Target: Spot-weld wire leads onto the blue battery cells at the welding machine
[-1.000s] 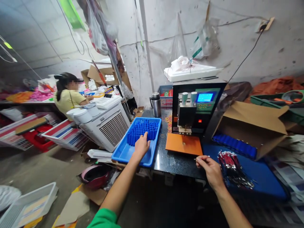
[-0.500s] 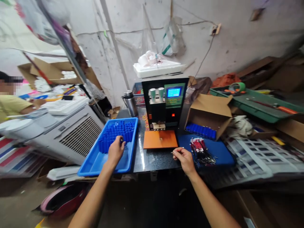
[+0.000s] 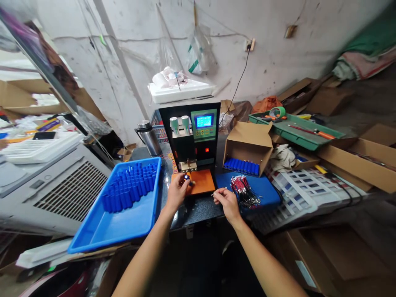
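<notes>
My left hand (image 3: 177, 190) is closed around a blue cylindrical battery cell (image 3: 187, 177), held over the orange plate (image 3: 202, 181) below the electrodes of a black spot welder (image 3: 202, 159). My right hand (image 3: 227, 203) pinches a small, thin wire lead, mostly hidden by the fingers, just off the plate's right front corner. Beside that hand, a bundle of red and black wire leads (image 3: 244, 189) lies on a blue pad (image 3: 269, 192). Many upright blue cells (image 3: 130, 187) fill the back of a blue tray (image 3: 114, 237) at left.
An open cardboard box (image 3: 249, 138) with a row of blue cells stands right of the welder. Behind the tray is a steel flask (image 3: 150, 138). A green tray with tools (image 3: 297, 130) and a grey plastic crate (image 3: 297, 194) lie farther right; a grey air cooler (image 3: 62, 185) stands left.
My left hand has moved from the blue tray to the orange plate, carrying a cell. My right hand stays near the plate's front corner, still pinching. The view has turned right.
</notes>
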A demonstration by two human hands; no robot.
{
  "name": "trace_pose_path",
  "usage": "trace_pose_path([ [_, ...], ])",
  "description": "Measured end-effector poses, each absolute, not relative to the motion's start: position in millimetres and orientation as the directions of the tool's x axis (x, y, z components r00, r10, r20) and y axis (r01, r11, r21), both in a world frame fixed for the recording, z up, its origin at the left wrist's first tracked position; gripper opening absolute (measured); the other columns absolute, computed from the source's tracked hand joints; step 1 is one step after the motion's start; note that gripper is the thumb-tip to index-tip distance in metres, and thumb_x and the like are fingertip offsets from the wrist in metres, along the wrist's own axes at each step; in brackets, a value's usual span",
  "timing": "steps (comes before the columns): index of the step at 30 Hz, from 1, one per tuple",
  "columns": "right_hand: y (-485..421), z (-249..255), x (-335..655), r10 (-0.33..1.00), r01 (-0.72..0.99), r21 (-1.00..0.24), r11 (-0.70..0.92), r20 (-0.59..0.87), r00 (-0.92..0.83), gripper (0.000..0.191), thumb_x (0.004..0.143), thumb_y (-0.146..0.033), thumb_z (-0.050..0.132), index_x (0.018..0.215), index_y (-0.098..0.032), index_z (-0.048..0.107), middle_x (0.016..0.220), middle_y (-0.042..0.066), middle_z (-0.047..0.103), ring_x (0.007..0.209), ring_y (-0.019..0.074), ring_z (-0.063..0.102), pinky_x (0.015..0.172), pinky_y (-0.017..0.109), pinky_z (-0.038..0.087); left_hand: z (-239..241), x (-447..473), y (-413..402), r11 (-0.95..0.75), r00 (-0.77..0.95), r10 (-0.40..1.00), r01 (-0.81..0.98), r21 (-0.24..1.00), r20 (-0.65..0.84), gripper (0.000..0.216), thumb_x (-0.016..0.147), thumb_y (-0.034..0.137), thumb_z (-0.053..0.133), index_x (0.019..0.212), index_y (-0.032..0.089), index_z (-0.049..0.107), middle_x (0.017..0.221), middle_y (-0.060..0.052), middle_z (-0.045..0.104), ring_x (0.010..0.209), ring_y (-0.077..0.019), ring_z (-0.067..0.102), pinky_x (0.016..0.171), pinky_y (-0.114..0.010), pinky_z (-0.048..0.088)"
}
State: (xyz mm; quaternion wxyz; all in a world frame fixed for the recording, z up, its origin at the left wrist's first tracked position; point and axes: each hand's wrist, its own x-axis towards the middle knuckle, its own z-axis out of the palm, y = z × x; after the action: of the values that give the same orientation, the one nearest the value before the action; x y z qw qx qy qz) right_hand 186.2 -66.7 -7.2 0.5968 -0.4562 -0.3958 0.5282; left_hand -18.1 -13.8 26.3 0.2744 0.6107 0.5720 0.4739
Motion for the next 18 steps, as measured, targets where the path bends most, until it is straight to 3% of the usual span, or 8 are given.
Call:
trace_pose_path([
  [6, -56.8, -1.2, 184.9, 0.990, -0.257, -0.966, 0.042, 0.006, 0.139, 0.022, 0.070, -0.038, 0.072, 0.072, -0.017, 0.065, 0.066, 0.001, 0.062, 0.059, 0.0141, 0.057, 0.055, 0.025, 0.047, 25.0, -11.0, -10.1, -0.186, 0.026, 0.981, 0.412, 0.892, 0.192, 0.028, 0.081, 0.041, 0.058, 0.091, 0.016, 0.065, 0.085, -0.005, 0.071, 0.078, -0.0194, 0.066, 0.077, -0.033, 0.053],
  [12, -29.7, 14.9, 173.7, 0.981, -0.172, -0.976, 0.134, 0.106, 0.165, 0.020, 0.070, -0.037, 0.071, 0.072, -0.017, 0.066, 0.070, 0.001, 0.064, 0.064, 0.0144, 0.056, 0.066, 0.028, 0.046, 13.1, -3.8, -5.0, -0.250, 0.019, 0.965, 0.374, 0.893, 0.263, 0.033, 0.084, 0.041, 0.057, 0.105, 0.015, 0.063, 0.101, -0.008, 0.071, 0.093, -0.0209, 0.066, 0.087, -0.035, 0.051],
  [18, 3.9, 17.8, 147.3, 0.991, -0.275, -0.959, 0.071, 0.037, 0.128, 0.020, 0.067, -0.036, 0.070, 0.069, -0.017, 0.064, 0.065, 0.000, 0.063, 0.062, 0.0141, 0.055, 0.064, 0.027, 0.045, 2.5, -5.2, -5.4, -0.275, -0.028, 0.950, 0.402, 0.873, 0.312, 0.034, 0.086, 0.041, 0.058, 0.107, 0.016, 0.064, 0.098, -0.007, 0.071, 0.091, -0.0216, 0.066, 0.086, -0.036, 0.052],
])
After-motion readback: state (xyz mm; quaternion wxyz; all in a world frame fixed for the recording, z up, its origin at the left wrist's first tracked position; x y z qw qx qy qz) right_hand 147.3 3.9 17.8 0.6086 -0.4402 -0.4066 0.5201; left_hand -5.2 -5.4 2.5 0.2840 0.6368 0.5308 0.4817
